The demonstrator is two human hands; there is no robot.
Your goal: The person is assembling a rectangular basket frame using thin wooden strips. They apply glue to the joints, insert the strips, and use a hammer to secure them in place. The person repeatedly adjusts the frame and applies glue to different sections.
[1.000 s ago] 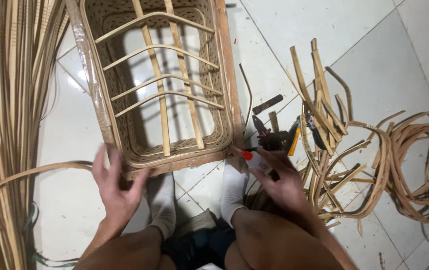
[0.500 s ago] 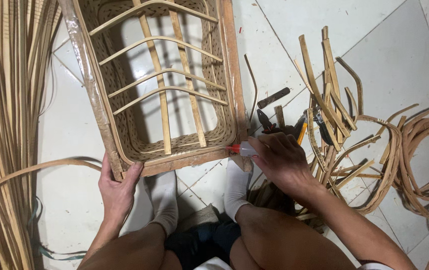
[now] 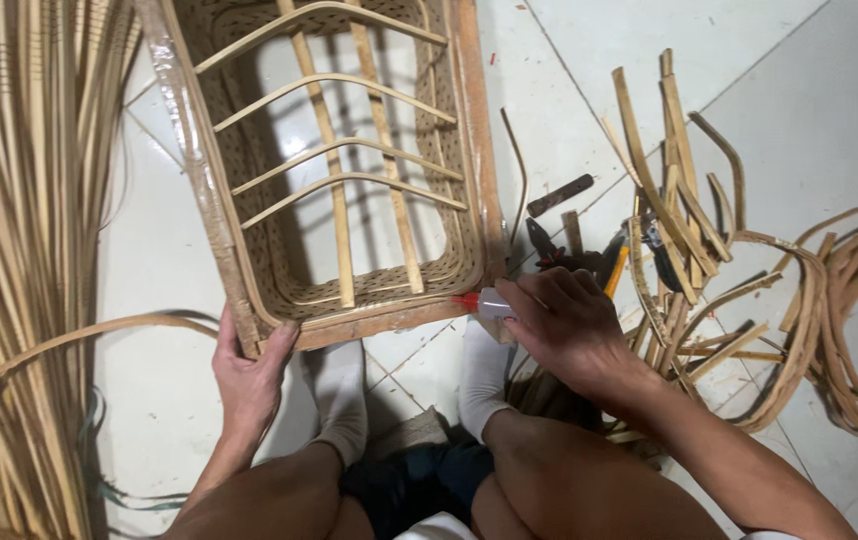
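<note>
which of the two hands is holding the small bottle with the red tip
The right hand holds the small pale bottle with a red tip against the woven rattan basket frame's near corner. The left hand only grips the frame's other near corner.

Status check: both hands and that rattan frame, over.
Left hand grips rattan frame at near corner. Right hand holds small red-tipped bottle, tip at frame's near edge. Cut strips lie right.
</note>
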